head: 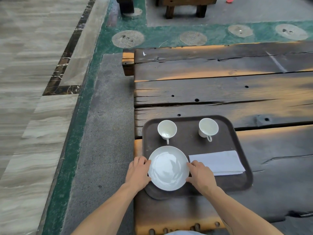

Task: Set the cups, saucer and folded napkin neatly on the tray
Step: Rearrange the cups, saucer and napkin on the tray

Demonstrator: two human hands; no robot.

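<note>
Both hands, left hand (138, 173) and right hand (201, 177), grip saucer (168, 168) on tray (237, 182) beside napkin (218, 161), cups (167, 129).

Outdoor café terrace — rustic plank table (220, 85)

A rectangular dark brown tray (189, 145) of what looks like plastic is seen with a matt, finely textured surface. On it, at 7 o'clock, a round white saucer (168, 168) of glazed ceramic is shown glossy and smooth, reflections lying across it. Two white ceramic cups (167, 130) (208, 127), at 11 and 1 o'clock, are given the same smooth glaze. At 4 o'clock a folded white napkin (218, 162) is seen, matt and soft, whether paper or cloth cannot be told. Beneath, a dark plank table (220, 92) of rough, cracked, weathered wood is lit to a dull sheen.
</note>
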